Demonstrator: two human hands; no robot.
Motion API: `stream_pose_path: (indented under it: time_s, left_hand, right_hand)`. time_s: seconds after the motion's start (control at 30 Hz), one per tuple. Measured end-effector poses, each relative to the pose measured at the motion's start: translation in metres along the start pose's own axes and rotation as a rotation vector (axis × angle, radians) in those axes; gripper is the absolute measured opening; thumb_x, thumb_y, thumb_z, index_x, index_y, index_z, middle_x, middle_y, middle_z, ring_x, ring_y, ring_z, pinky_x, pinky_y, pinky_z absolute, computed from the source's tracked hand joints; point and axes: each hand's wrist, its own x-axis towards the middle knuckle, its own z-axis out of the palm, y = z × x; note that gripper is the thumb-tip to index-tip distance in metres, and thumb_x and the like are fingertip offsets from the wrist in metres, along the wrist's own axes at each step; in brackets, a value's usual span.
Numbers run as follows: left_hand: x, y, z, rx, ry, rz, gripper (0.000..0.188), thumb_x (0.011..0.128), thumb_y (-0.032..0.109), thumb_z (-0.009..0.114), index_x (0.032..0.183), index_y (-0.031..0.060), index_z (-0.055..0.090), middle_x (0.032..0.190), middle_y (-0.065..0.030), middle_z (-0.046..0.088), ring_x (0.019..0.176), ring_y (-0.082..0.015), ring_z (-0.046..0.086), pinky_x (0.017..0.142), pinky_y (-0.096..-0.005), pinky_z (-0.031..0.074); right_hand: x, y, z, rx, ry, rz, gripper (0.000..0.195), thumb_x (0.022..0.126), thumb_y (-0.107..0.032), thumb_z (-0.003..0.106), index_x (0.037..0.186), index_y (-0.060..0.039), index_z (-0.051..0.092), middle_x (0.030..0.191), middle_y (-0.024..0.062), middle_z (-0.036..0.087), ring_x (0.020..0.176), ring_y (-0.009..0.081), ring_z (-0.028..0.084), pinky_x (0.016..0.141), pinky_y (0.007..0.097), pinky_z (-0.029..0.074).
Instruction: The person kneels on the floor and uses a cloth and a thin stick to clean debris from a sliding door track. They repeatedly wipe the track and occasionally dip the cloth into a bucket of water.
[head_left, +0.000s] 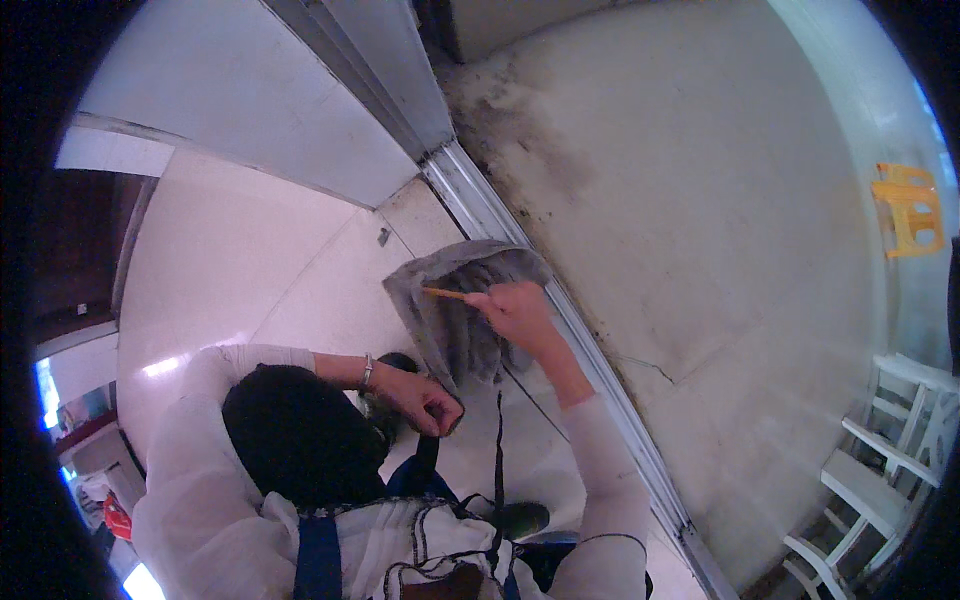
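My right hand (517, 313) is closed around a thin orange-brown stick (444, 292), which points left over a crumpled grey cloth (461, 337). The cloth lies in folds across the floor and the edge of a metal sliding-door track (491, 202); whether my right fingers also grip it cannot be told. Lower left, my left hand (421, 401), with a bracelet at the wrist, has its fingers curled on a black strap (427, 454) near my body. Another thin dark strap (499, 442) hangs to the right of it.
Beyond the track lies a floor (675, 247) with dark stains near a corner. A pale panel (247, 97) stands at the upper left. White chairs (866, 487) are at the lower right, a yellow plastic stool (911, 210) at the far right. A small grey scrap (384, 237) lies on the tiles.
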Motion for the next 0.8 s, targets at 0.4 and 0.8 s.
stream_pose_path:
  time_s: [0.4, 0.8]
  left_hand:
    - [0.04, 0.029, 0.021, -0.069, -0.558, -0.191, 0.009, 0.082, 0.013, 0.052, 0.086, 0.0047, 0.049, 0.074, 0.002, 0.046, 0.065, -0.0051, 0.039, 0.058, -0.0211, 0.034]
    - [0.039, 0.113, 0.024, 0.254, -0.178, -0.163, 0.016, 0.082, 0.018, 0.055, 0.088, 0.0026, 0.054, 0.088, -0.0035, 0.054, 0.085, -0.0116, 0.049, 0.079, -0.0264, 0.038]
  right_hand:
    - [-0.123, -0.031, -0.083, 0.672, 0.029, 0.684, 0.049, 0.079, -0.028, 0.061, 0.044, -0.0033, 0.038, 0.044, -0.0036, 0.026, 0.043, 0.0048, 0.024, 0.036, 0.0265, 0.017]
    - [-0.196, -0.077, -0.178, 0.582, 0.081, 0.763, 0.053, 0.08, -0.029, 0.06, 0.043, -0.0092, 0.028, 0.048, -0.0064, 0.026, 0.046, 0.0046, 0.022, 0.038, 0.0271, 0.016]
